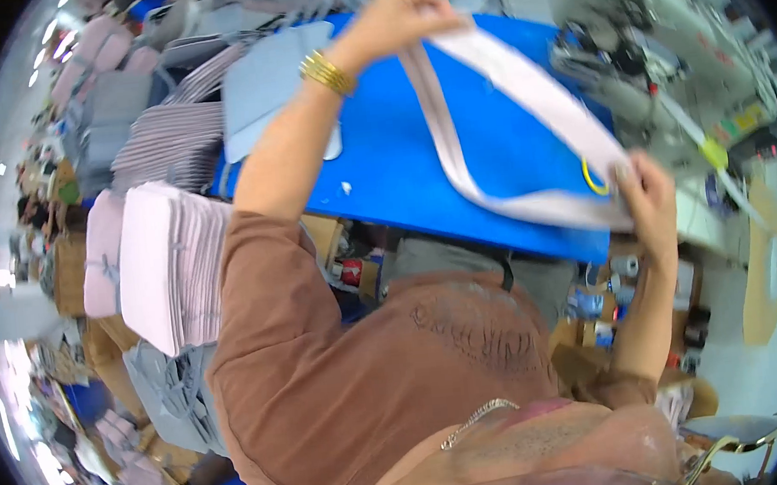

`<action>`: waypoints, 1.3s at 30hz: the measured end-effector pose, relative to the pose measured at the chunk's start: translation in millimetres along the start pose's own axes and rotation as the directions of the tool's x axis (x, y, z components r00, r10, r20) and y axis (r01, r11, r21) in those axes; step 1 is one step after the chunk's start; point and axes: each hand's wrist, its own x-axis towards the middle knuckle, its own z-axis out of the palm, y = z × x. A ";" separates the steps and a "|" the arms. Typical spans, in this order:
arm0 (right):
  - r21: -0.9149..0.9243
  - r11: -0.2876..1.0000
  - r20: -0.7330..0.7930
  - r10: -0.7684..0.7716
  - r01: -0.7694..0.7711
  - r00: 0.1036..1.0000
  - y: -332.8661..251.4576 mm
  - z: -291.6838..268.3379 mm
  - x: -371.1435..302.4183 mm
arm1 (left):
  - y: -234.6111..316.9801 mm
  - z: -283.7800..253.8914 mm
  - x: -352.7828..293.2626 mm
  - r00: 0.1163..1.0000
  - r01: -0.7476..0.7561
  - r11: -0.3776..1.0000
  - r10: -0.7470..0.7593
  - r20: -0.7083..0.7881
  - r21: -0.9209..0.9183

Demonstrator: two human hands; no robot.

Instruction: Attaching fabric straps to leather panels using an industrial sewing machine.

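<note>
A long, pale pink fabric strip [532, 87] is stretched in a loop between my two hands, above a blue tabletop [372, 156]. One end of the loop is pinched in my left hand [399, 22], raised at the table's far side, with gold bangles on that wrist. At the table's right edge, my right hand [649, 201] grips the other end, its fingers closed on the fabric. The strip's lower run hangs slack and curves down over the table. Close beside my right hand shows a yellow curved piece [594, 178], whose kind I cannot make out.
An industrial sewing machine [668, 52] stands right of the table. Grey flat panels [268, 77] lie at its far left. Stacks of pink padded pieces [155, 263] and grey-pink pieces [172, 141] stand to the left. Boxes with small items [597, 307] sit below the table's right end.
</note>
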 end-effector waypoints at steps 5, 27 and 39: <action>0.043 0.998 0.228 0.027 -0.037 0.973 -2.8 36.9 9.1 | -6.3 4.9 -4.5 0.878 -0.195 0.908 0.330 -0.347 0.372; -0.121 0.991 0.437 0.111 -0.064 0.892 50.5 131.8 3.1 | -75.8 -22.1 -252.4 0.824 0.540 0.402 -0.072 -0.562 0.740; 0.409 0.821 0.361 0.254 -0.397 0.897 56.0 198.5 18.0 | 68.4 159.8 -223.7 0.968 0.247 0.962 -0.239 -0.079 0.118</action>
